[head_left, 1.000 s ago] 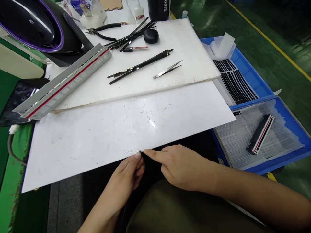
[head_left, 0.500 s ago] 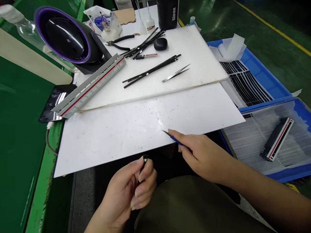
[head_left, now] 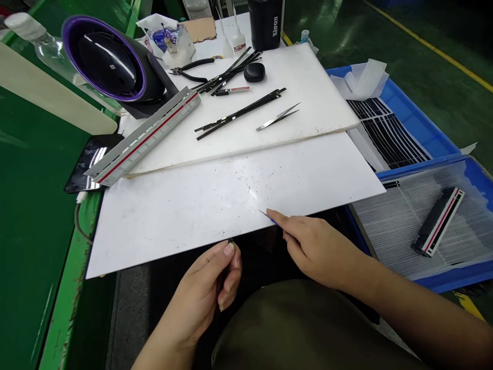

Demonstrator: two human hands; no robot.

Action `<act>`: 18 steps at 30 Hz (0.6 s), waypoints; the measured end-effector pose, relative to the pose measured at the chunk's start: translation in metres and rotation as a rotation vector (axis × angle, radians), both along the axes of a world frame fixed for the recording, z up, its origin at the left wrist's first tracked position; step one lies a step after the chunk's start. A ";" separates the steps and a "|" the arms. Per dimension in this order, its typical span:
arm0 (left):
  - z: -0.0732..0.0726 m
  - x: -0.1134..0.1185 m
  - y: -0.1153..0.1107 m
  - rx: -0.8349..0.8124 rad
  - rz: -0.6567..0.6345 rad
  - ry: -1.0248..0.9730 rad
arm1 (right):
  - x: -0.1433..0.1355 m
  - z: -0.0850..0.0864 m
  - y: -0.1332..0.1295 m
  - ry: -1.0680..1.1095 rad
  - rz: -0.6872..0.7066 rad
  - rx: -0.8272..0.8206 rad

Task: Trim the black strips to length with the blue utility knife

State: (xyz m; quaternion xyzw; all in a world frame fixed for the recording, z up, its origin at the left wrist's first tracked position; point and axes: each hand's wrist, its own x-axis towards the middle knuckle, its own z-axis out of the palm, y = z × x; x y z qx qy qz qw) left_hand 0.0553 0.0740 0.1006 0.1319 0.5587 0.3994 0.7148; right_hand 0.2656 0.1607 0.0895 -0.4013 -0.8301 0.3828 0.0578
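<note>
My left hand (head_left: pixel 210 280) is closed in front of the table's near edge, pinching a black strip (head_left: pixel 230 240) between thumb and fingers. Only its short dark end shows; the fingers cover the rest. Over the right part of that edge, my right hand (head_left: pixel 311 241) grips a thin blue tool (head_left: pixel 272 221) with a pointed metal tip, the index finger stretched along it. Whether it is a knife or tweezers I cannot tell. The tip hangs over the white board (head_left: pixel 185 205), apart from the left hand. Small dark specks lie scattered on this board.
On a thick white foam slab (head_left: pixel 316 92) lie tweezers (head_left: pixel 277 118), long black strips (head_left: pixel 241 114), a marker (head_left: pixel 233 91), pliers (head_left: pixel 190 69) and a black case (head_left: pixel 254 72). A grey slotted bar (head_left: pixel 144 139) and a purple-rimmed fan (head_left: pixel 108 59) stand left. Blue trays (head_left: pixel 419 123) sit right.
My left hand has turned and risen slightly, with its thumb now over the strip, so less of the strip shows. My right hand has rotated a little, hiding more of the blue tool.
</note>
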 end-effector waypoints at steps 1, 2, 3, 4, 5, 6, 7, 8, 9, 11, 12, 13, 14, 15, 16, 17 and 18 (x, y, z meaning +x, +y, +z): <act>-0.001 0.000 0.001 0.006 -0.010 0.072 | 0.000 0.000 -0.001 -0.014 0.001 0.011; -0.002 0.000 0.001 0.010 -0.019 0.114 | 0.001 -0.001 -0.003 -0.020 0.002 0.021; -0.002 -0.001 0.001 0.008 -0.022 0.130 | 0.002 -0.001 -0.005 -0.017 0.004 0.027; -0.002 -0.001 0.001 0.004 -0.022 0.131 | 0.003 -0.002 -0.007 -0.007 0.007 0.025; -0.001 -0.002 0.001 0.000 -0.020 0.124 | 0.004 -0.003 -0.009 0.009 0.010 0.012; -0.001 -0.002 0.001 -0.006 -0.016 0.115 | 0.005 -0.004 -0.011 0.027 0.012 -0.010; 0.000 -0.003 0.000 -0.010 -0.016 0.107 | 0.006 -0.005 -0.013 0.041 0.010 -0.037; 0.001 -0.003 -0.001 -0.013 -0.015 0.103 | 0.007 -0.007 -0.015 0.050 0.005 -0.066; 0.002 -0.004 -0.001 -0.013 -0.016 0.093 | 0.008 -0.009 -0.016 0.054 -0.002 -0.088; 0.004 -0.004 -0.002 -0.012 -0.025 0.072 | 0.010 -0.012 -0.017 0.052 -0.019 -0.112; 0.005 -0.004 -0.002 -0.008 -0.032 0.066 | 0.011 -0.013 -0.018 0.047 -0.026 -0.117; 0.006 -0.003 -0.002 0.000 -0.038 0.062 | 0.011 -0.014 -0.017 0.041 -0.031 -0.120; 0.007 -0.003 -0.002 0.007 -0.043 0.060 | 0.012 -0.014 -0.017 0.032 -0.030 -0.122; 0.008 -0.003 -0.002 0.015 -0.048 0.059 | 0.012 -0.013 -0.017 0.023 -0.027 -0.123; 0.008 -0.003 -0.001 0.022 -0.052 0.057 | 0.011 -0.012 -0.016 0.014 -0.021 -0.123; 0.008 -0.004 0.000 0.029 -0.056 0.052 | 0.010 -0.011 -0.016 0.006 -0.012 -0.121; 0.007 -0.005 0.000 0.036 -0.067 0.055 | 0.009 -0.009 -0.015 -0.002 -0.001 -0.117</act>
